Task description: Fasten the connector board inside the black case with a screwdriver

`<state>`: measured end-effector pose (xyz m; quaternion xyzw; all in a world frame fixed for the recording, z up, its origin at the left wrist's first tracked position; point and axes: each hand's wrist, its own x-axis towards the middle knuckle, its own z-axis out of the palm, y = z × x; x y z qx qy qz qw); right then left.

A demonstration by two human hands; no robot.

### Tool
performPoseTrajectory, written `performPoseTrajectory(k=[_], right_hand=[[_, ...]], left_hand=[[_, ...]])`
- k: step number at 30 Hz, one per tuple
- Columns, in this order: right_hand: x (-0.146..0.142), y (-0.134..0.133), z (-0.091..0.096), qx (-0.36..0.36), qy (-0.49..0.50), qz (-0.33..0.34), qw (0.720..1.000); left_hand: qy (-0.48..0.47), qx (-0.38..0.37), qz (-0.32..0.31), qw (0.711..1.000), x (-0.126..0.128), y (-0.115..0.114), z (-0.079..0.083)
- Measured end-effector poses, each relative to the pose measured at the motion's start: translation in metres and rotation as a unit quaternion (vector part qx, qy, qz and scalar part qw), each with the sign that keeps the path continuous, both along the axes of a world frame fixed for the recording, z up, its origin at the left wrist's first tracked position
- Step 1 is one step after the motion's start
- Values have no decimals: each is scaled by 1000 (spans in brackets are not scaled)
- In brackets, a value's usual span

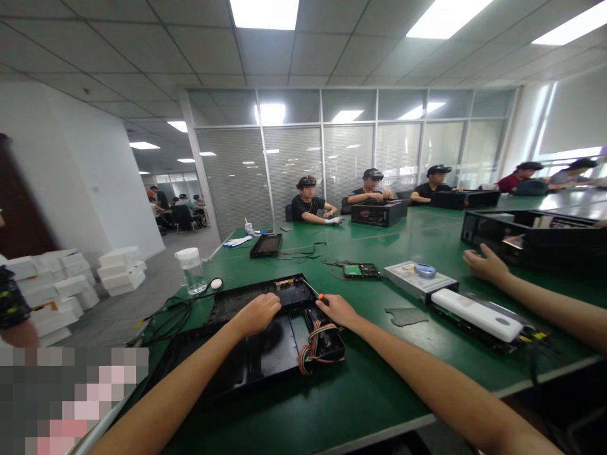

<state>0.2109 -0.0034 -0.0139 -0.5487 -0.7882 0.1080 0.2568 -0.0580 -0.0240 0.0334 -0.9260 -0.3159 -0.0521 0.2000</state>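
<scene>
At the desk (365,392), right fingers (332,306) grip a screwdriver (321,297) that may slip if the case (275,344) shifts, left fingers (271,303) curled, hold unclear

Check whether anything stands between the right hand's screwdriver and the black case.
Nothing visible does: the screwdriver in the right hand slants toward the black case. Striped wires lie nearer the camera, out of that line. Whether the tip touches is unclear.

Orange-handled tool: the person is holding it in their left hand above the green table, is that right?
Not quite: the head view shows the orange-handled tool in the person's right hand. It is indeed above the green table.
</scene>
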Motion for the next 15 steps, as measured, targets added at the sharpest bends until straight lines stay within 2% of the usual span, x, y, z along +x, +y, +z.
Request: performPoseTrajectory(k=[3,7,11,15], right_hand=[[-1,-2,0,9,-10,10,1000],[-3,-7,4,4,-28,28,999],[0,-10,7,-3,-34,44,998],[3,-10,6,2,-18,62,998]], left_hand=[[-12,-39,17,999,16,2,10],[-42,-116,-10,992,49,14,16],[-118,-172,-23,978,69,24,3],[-184,-195,-20,963,70,25,-16]])
